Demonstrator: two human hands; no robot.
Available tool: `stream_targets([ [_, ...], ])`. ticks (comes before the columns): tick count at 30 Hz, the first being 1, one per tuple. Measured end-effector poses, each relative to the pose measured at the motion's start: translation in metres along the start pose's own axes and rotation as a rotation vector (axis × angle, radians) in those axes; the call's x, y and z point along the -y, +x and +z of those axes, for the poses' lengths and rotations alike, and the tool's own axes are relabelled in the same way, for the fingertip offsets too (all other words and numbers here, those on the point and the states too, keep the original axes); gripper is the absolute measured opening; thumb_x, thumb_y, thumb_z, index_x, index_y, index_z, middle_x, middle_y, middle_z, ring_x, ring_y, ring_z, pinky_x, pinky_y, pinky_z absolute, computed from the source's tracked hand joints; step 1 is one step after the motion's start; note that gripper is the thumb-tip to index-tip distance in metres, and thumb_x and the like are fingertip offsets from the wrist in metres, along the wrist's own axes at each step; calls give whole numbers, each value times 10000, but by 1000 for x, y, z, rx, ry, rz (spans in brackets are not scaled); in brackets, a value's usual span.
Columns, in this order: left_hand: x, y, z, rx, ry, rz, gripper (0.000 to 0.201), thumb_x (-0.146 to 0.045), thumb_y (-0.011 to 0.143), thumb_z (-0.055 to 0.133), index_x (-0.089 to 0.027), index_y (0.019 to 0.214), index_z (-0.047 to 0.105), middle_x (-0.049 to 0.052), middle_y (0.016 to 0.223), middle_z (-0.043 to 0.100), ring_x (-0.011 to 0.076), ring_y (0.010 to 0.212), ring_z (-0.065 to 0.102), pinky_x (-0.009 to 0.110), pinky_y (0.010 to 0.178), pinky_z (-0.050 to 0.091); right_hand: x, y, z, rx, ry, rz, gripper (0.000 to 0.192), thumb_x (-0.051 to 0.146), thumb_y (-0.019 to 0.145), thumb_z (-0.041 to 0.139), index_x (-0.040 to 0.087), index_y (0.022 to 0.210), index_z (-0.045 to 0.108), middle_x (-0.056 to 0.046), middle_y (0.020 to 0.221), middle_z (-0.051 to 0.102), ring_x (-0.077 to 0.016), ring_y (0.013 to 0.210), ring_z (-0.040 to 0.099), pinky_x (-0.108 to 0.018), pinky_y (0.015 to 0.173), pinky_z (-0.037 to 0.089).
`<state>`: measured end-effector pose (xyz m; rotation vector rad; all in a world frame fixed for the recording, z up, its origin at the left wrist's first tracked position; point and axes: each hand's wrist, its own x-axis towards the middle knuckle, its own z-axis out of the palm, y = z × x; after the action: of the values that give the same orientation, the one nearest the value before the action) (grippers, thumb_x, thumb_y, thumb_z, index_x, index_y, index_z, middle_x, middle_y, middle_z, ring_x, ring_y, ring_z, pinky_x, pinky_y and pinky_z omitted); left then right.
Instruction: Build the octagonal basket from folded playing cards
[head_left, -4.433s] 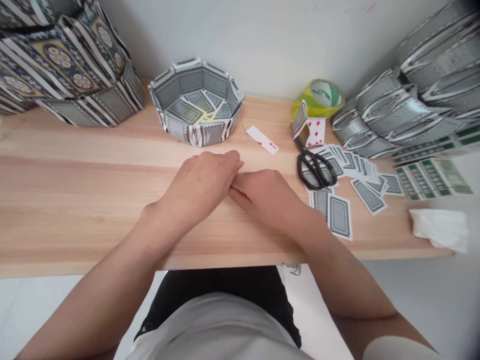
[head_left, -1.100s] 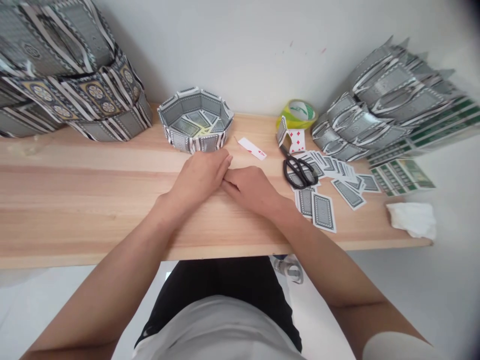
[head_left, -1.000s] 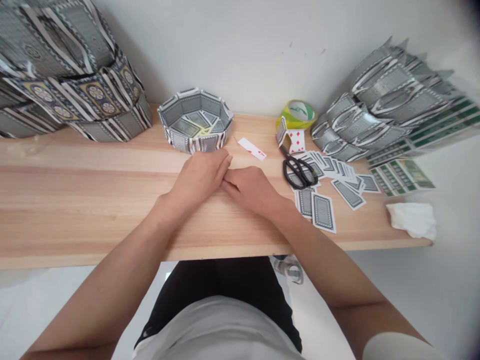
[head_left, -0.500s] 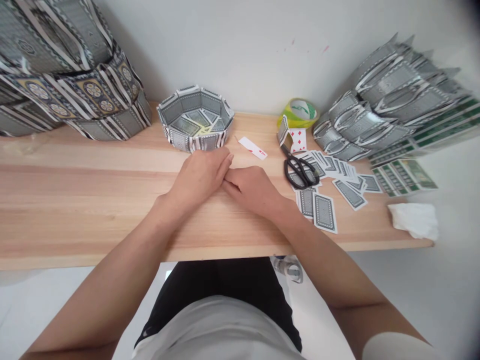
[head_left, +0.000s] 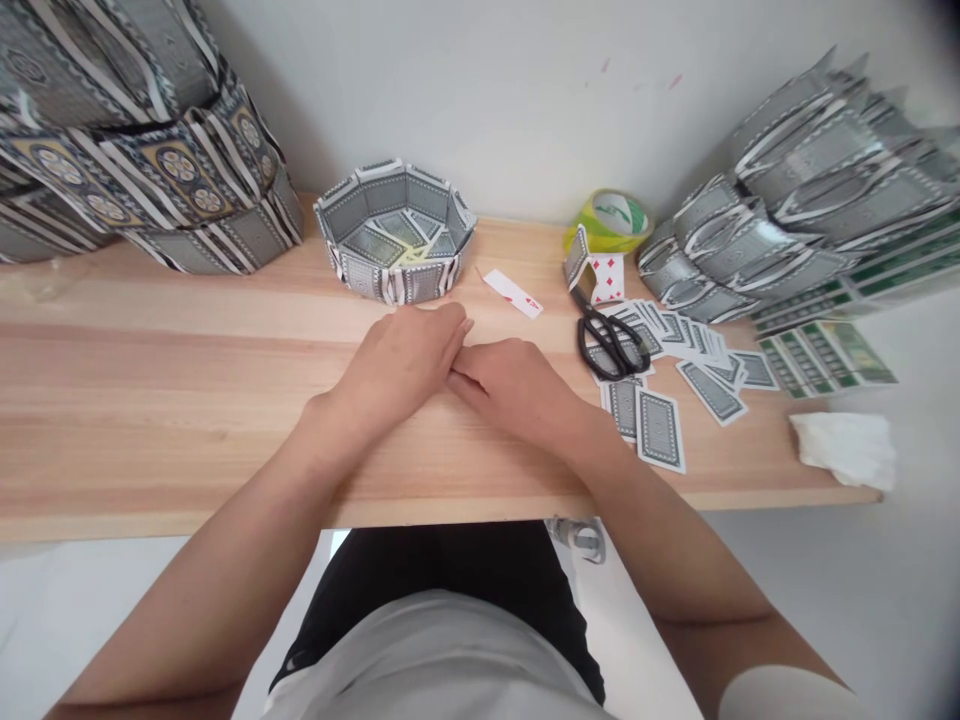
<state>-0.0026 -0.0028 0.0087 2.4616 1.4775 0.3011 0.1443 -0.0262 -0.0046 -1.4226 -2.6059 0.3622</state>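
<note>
Wooden tabletop (head_left: 150, 400) carries my work; my left hand (head_left: 401, 365) and right hand (head_left: 517, 385) lie pressed together, palms down, just before the card bowl (head_left: 396, 232); contents beneath cannot be told; bowl walls stand assembled; loose cards (head_left: 675, 350) beside the scissors (head_left: 611, 340), right of the bowl, remain unused.

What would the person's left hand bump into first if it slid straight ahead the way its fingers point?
Probably the single face-up card: the left hand points up and right, toward it. The right hand lies just beside that line.
</note>
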Motion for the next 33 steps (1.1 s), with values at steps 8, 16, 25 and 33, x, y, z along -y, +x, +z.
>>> stream_targets([
  [8, -5, -3, -4, 81, 115, 53, 254, -253, 960, 371, -185, 799, 555, 27, 604, 537, 172, 524, 484, 303, 528, 241, 6, -7, -10, 125, 145, 32, 249, 269, 969, 448, 145, 959, 664, -96, 981, 727, -215, 872, 664, -273, 697, 385],
  [16, -5, 0, -3, 66, 24, 30, 277, -265, 960, 375, -195, 729, 510, 3, 572, 468, 151, 516, 425, 299, 527, 244, 4, -2, -8, 136, 84, 32, 244, 264, 961, 457, 136, 942, 663, -106, 925, 727, -219, 821, 663, -285, 677, 375],
  [25, 3, 3, 5, -105, -84, 47, 303, -290, 949, 366, -181, 765, 581, 31, 654, 581, 172, 612, 517, 297, 577, 306, -2, 2, 2, -4, 29, 24, 298, 277, 963, 433, 138, 869, 680, -105, 858, 732, -201, 732, 650, -277, 620, 321],
  [33, 6, 6, 8, -219, -203, 33, 312, -261, 932, 373, -162, 799, 637, 50, 728, 657, 177, 687, 567, 286, 637, 359, -5, 4, 8, -124, 203, 45, 226, 235, 912, 475, 146, 823, 663, -59, 784, 708, -157, 667, 592, -249, 611, 315],
])
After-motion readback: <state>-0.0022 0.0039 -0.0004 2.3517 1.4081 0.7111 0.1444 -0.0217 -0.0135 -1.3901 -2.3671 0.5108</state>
